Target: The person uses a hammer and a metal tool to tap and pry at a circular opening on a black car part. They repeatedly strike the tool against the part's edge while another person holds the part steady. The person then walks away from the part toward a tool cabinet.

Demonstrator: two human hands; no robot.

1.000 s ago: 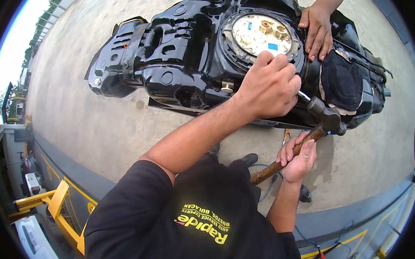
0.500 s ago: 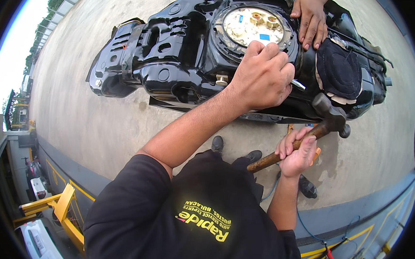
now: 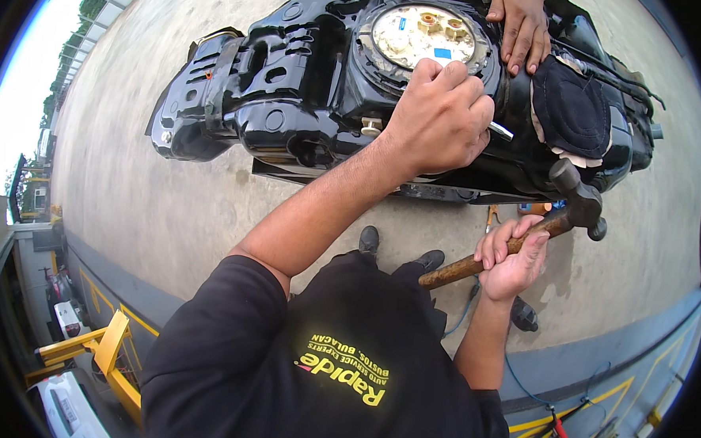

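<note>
In front of me lies a glossy black fuel tank (image 3: 280, 124), with a round cream-white fuel pump cover (image 3: 395, 47) set in a dark locking ring (image 3: 366, 65). My left hand (image 3: 443, 117) is closed over the near side of that ring, gripping a metal chisel-like tool (image 3: 500, 132). Only its shiny end shows past my fist; the tip on the ring side is hidden. Lower and to the right, my right hand (image 3: 515, 259) wraps round the wooden handle of a ball-peen hammer (image 3: 580, 203). The hammer's head is tilted up and stands apart from the tool.
Another person's hand (image 3: 521, 30) rests flat on the tank beyond the ring. A black padded cloth piece (image 3: 570, 108) lies on the tank's right part. On the concrete floor (image 3: 184, 226) are shoes, a hose and an orange-blue object (image 3: 535, 208). A yellow metal frame (image 3: 110, 345) stands at lower left.
My right hand and the hammer have shifted slightly right, away from the tool. The left hand keeps its grip by the ring. The tank sits marginally higher in view.
</note>
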